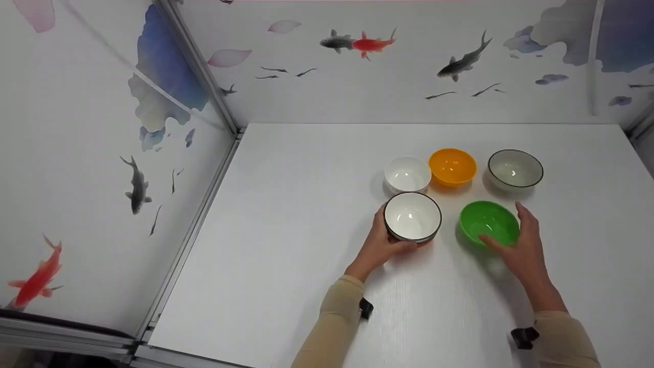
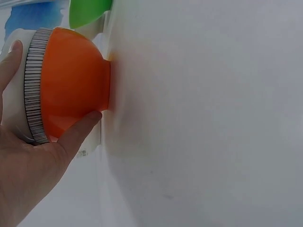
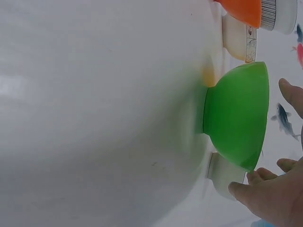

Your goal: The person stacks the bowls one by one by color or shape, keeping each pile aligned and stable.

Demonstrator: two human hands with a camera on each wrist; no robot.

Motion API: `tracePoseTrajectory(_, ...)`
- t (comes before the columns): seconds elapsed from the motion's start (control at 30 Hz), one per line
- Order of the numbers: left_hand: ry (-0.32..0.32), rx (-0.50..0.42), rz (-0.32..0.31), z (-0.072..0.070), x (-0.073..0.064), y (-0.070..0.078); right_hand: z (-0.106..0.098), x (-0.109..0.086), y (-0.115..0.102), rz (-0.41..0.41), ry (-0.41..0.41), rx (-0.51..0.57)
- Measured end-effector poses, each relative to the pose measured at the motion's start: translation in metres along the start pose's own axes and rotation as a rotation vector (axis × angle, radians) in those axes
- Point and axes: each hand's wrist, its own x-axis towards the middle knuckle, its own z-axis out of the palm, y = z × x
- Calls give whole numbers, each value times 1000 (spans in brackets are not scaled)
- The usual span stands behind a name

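Tan sleeves (image 1: 332,318) nearest. Left hand (image 1: 378,249) grips stack (image 2: 59,87): dark-rimmed bowl (image 1: 413,217) on top, striped band (image 2: 36,90) below, orange bowl (image 2: 73,82) at bottom, near white bowl (image 1: 407,174). Right hand (image 1: 525,253) spread loose about green bowl (image 1: 488,220) on table (image 1: 281,245), contact unclear. Behind: yellow bowl (image 1: 452,166) beside white one, grey bowl (image 1: 515,168) farther right.

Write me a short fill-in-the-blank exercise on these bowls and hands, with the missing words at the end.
The left hand grips a stack whose bottom bowl is coloured ____.
The bowl nearest the right hand is coloured ____.
The yellow-orange bowl stands ____ the white bowl and the grey bowl.
Missing words: orange; green; between.
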Motion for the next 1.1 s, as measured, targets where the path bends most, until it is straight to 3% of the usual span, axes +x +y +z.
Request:
tracePoseTrajectory(0.3, -3, 6, -23, 0, 0, -1, 1, -1, 4, 74, -61, 1)
tracePoseTrajectory(0.9, 8, -3, -35, 1, 0, -2, 5, -1, 10, 112, -114, -8)
tracePoseTrajectory(1.1, 7, -11, -8, 0, -1, -1, 6, -1, 11, 101, -112, 21)
